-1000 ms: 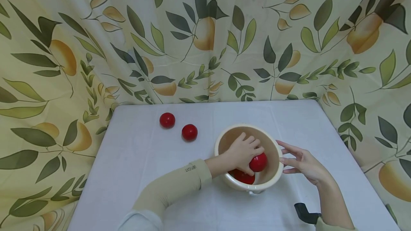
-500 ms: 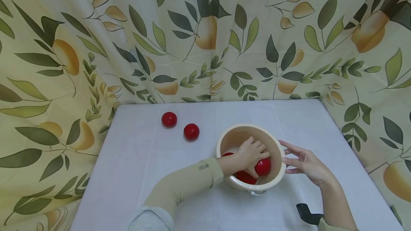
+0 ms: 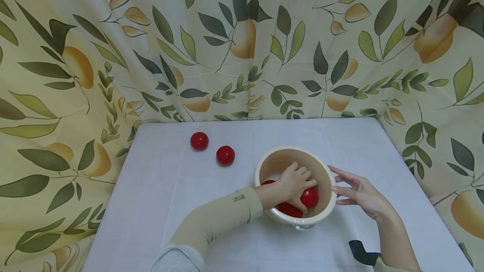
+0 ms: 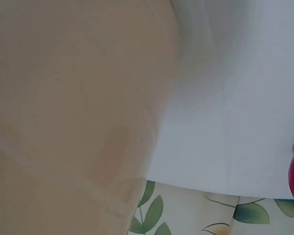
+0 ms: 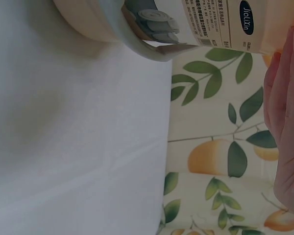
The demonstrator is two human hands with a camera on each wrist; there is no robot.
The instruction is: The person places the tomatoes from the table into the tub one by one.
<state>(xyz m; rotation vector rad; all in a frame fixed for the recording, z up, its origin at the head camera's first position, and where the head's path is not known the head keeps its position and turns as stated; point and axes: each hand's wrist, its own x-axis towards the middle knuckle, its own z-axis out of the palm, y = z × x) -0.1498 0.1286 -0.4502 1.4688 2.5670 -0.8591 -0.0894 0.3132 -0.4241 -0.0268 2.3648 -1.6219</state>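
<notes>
A cream plastic bucket (image 3: 270, 160) stands right of the table's middle. My left hand (image 3: 295, 184) is down inside it, thumb and fingers round a red ball (image 3: 311, 198) near the right wall. Another red ball (image 3: 289, 209) lies below that hand, and a sliver of a further red one (image 3: 268, 181) shows beside the wrist. The straight fingers of my right hand (image 3: 357, 190) touch the outside of the bucket's right rim. In the right wrist view, that hand (image 5: 290, 117) rests against the labelled wall, above a pale handle (image 5: 152, 51).
Two red balls (image 3: 199, 141) (image 3: 225, 155) lie on the white-covered table (image 3: 170, 188), left of the bucket. A leaf-and-fruit patterned curtain (image 3: 242, 74) hangs behind. A black strap piece (image 3: 364, 254) sits by the right wrist. A blurred tan surface fills much of the left wrist view.
My left hand has gone slightly lower in the bucket with the red ball, and a further red ball has come into sight beside the wrist. My right hand stays at the rim.
</notes>
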